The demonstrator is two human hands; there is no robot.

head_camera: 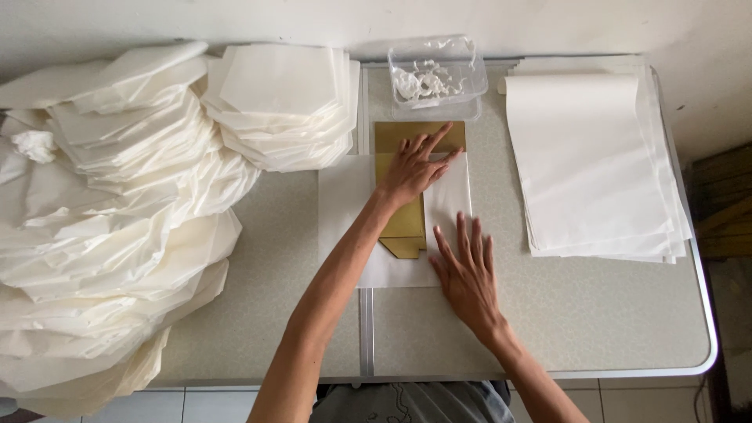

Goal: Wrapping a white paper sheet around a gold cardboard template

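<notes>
My left hand (413,168) lies flat, fingers spread, pinning the gold card template (407,188) on the white paper sheet (345,204) mid-table; right hand (468,270) is flat and open on the fold. If either slips, the crease probably goes crooked.

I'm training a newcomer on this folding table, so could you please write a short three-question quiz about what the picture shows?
1. True or false: the left hand presses on the gold card.
2. Which side of the table holds the flat stack of white sheets: a) person's left, b) person's right?
3. What lies under the right hand?

Key
1. True; it lies flat across the card.
2. b; the left side holds a heap of folded white paper pieces.
3. The white sheet folded over the gold card, near the clear plastic tub.
</notes>
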